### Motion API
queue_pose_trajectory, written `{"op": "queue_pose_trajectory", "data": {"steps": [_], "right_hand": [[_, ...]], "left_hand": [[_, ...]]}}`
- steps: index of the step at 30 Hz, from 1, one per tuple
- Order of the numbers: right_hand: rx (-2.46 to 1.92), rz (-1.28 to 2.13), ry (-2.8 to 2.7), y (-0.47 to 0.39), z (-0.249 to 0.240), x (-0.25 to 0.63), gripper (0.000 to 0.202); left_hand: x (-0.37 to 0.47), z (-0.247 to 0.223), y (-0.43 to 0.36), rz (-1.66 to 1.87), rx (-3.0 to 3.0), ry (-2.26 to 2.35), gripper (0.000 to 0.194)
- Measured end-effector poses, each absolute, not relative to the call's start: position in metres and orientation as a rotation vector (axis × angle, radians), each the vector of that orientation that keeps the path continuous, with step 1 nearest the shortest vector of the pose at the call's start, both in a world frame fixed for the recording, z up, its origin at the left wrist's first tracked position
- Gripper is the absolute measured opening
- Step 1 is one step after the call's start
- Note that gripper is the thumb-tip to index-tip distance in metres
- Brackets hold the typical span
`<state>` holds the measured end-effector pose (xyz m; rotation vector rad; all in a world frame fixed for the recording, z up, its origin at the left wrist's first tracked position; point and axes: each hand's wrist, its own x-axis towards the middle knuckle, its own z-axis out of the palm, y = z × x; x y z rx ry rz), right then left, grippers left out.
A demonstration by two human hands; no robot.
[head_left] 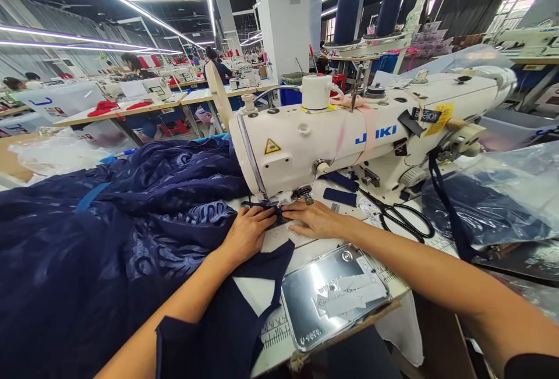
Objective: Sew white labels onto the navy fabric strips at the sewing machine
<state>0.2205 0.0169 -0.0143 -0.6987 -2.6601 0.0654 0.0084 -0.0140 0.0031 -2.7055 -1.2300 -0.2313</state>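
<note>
A white sewing machine [279,146] stands before me, its needle area low at the left end of the head. Under it lies a small piece of dark navy fabric [278,213], largely covered by fingers. My left hand [248,233] rests on this fabric from the left, fingers stretched out flat. From the right, my right hand [317,220] presses the fabric with extended fingertips, its thumb apart. The two hands nearly meet at the presser foot, whose details are hidden. A large heap of navy patterned cloth [174,239] fills the left side, reaching my left forearm.
Black-handled scissors [404,220] lie right of the machine bed, near navy fabric strips [339,197]. A shiny metal plate [305,297] with paper labels [349,297] sits at the front. Plastic-bagged navy cloth [489,204] is at right. Other people sit at machines behind.
</note>
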Motion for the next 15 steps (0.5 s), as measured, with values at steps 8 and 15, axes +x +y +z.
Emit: {"op": "queue_pose_trajectory", "data": {"steps": [8, 15], "right_hand": [[-0.847, 0.081, -2.64, 0.021, -0.014, 0.217, 0.039], [-0.989, -0.174, -2.77, 0.014, -0.001, 0.212, 0.057]], "left_hand": [[0.016, 0.002, -0.016, -0.257, -2.465, -1.177, 0.024], [0.029, 0.0, -0.033, -0.043, -2.181, -1.355, 0.023]]}}
